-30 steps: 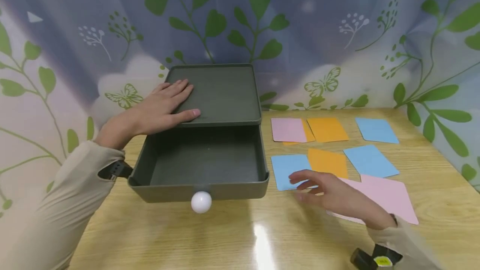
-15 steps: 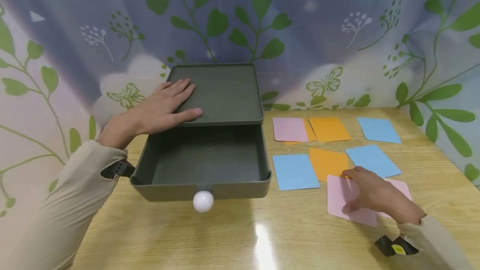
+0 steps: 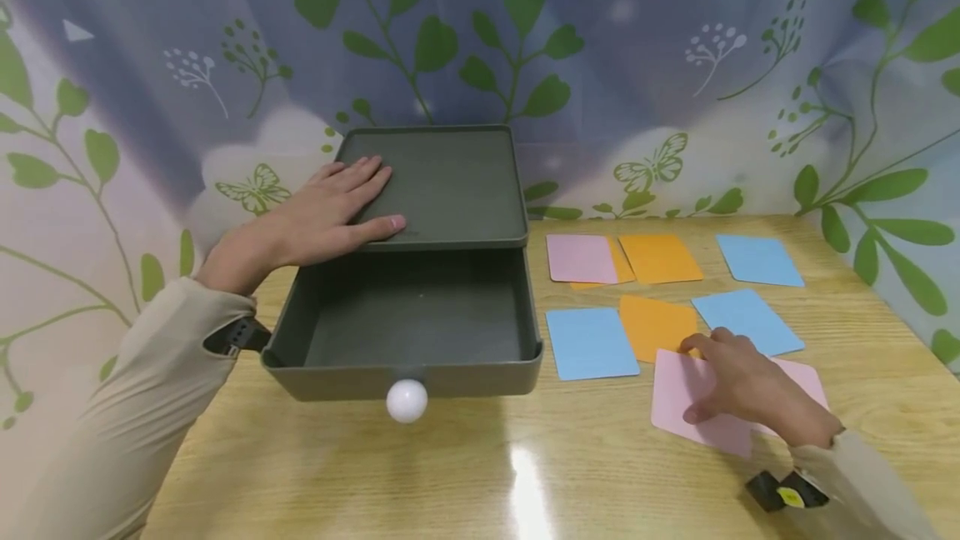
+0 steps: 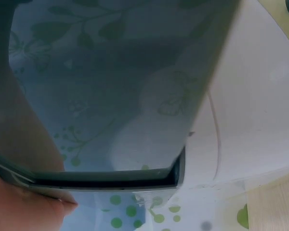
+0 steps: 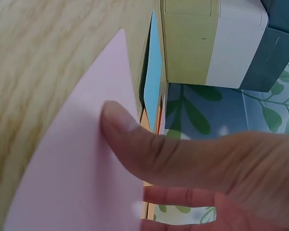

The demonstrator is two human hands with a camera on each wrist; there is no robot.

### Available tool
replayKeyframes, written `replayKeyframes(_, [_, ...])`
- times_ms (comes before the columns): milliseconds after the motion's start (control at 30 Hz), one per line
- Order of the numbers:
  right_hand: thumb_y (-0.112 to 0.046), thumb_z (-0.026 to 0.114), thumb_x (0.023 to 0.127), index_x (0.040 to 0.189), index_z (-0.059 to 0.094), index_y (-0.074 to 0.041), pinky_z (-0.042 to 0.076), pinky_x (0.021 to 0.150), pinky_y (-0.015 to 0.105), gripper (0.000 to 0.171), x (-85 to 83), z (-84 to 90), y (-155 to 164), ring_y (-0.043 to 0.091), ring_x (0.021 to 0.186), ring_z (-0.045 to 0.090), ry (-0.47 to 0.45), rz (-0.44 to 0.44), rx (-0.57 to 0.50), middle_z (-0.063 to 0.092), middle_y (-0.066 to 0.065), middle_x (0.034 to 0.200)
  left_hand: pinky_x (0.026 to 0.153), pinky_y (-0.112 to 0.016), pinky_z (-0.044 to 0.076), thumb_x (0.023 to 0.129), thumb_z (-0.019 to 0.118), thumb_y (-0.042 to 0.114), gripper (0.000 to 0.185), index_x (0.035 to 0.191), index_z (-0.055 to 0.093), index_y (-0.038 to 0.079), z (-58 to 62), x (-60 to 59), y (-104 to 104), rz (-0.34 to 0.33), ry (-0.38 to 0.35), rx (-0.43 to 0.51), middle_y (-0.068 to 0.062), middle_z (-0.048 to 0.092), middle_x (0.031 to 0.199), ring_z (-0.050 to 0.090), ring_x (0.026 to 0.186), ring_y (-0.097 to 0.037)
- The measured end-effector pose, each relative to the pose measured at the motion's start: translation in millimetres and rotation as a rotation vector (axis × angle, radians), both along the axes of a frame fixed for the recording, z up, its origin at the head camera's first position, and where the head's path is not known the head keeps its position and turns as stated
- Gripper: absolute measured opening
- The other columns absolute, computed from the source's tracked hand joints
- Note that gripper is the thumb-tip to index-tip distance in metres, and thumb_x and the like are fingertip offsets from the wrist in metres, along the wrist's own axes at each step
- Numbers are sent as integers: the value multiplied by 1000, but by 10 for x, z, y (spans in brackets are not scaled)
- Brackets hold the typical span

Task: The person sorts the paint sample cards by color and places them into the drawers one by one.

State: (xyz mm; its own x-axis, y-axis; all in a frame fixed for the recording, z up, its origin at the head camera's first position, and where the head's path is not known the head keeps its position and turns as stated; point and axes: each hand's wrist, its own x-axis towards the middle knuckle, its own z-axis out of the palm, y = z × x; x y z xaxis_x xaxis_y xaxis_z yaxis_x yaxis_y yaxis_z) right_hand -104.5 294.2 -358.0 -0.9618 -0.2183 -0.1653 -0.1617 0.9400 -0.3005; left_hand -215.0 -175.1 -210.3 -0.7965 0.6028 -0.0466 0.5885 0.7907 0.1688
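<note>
My left hand (image 3: 322, 215) rests spread on the grey-green top (image 3: 457, 182) of a drawer unit. Below it, the drawer (image 3: 472, 382) is pulled out, its inside bare, with a round white knob (image 3: 407, 401) in front. At the right, my right hand (image 3: 750, 390) holds a pink paper square (image 3: 675, 398) between thumb and fingers, over a second pink square (image 3: 806, 382). The right wrist view shows the thumb (image 5: 120, 120) on the face of the pink square and fingers behind its far edge. In the left wrist view, the unit hides most of the left hand (image 4: 29, 207).
Blue squares (image 3: 592, 344) and orange squares (image 3: 660, 258) lie beside the unit, several in all, with another pink square (image 3: 579, 258) overlapping an orange one. A leaf-patterned curtain (image 3: 637, 65) hangs behind the wooden table (image 3: 600, 473). The unit's side (image 5: 241, 43) has yellowish, white and dark tiers.
My right hand has moved right and down from over the blue square to the pink square and taken hold of it, shifting it slightly. The left hand stays on the unit's top.
</note>
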Motion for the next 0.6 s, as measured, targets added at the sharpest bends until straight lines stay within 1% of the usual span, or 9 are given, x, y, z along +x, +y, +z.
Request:
replayKeyframes(133, [-32,94,53,117,61,3,47,66,48,79,14,-2,-20,40,88,49,51,-11,15,50,16,94,117,-50,0,100,36,56,82,154,10,0,2,10,-6,5,-2,3,-21,3,160,2,147,-33])
replayKeyframes(233, [-32,93,54,113,62,3,46,63,47,76,39,14,-10,39,85,49,81,-15,35,49,15,92,117,-50,0,99,35,58,84,154,10,0,-9,-10,19,-5,-3,7,-21,3,160,2,147,-33])
replayKeyframes(433, [-28,92,59,108,64,3,49,66,48,65,29,44,-33,39,89,54,117,-14,26,54,16,99,117,-50,0,99,37,57,83,154,10,1,0,-9,16,1,-4,7,-20,3,160,3,147,-34])
replayKeyframes(600, [-18,88,67,104,65,4,51,69,48,49,-22,95,-40,37,86,60,123,3,6,62,15,95,117,-51,0,99,38,56,83,154,10,0,9,-1,-15,4,-7,7,-21,3,160,3,147,-34])
